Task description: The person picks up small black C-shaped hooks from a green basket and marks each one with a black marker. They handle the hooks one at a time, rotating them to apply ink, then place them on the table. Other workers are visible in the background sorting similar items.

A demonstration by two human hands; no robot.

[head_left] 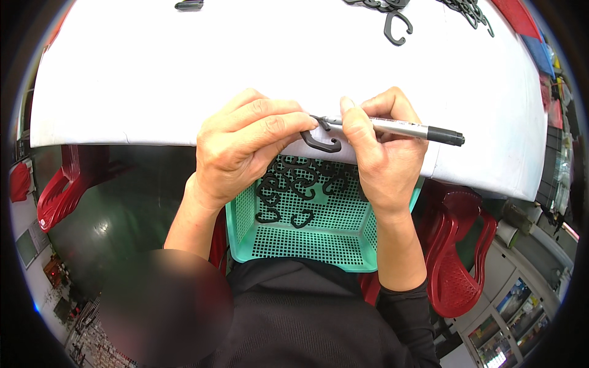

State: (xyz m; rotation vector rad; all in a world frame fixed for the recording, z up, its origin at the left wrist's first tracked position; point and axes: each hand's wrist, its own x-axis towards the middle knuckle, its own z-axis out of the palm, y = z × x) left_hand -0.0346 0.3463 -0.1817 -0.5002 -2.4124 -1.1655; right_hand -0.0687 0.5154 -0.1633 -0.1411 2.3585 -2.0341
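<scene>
My left hand (248,138) pinches a black plastic hook (320,143) at the table's near edge, its curved open end pointing right. In my right hand (386,147) is a marker pen (402,127) with a silver barrel and black end, held nearly level. The pen's tip meets or almost meets the upper part of the hook; actual contact cannot be made out. Below both hands, a green perforated basket (307,242) rests at my lap with several similar black hooks (300,184) in it.
The table with its white cover (153,80) spreads out ahead. More black hooks (397,27) lie in piles at its far right. A small black object (189,5), perhaps a pen cap, lies far left. Red plastic chairs (457,257) stand right and left.
</scene>
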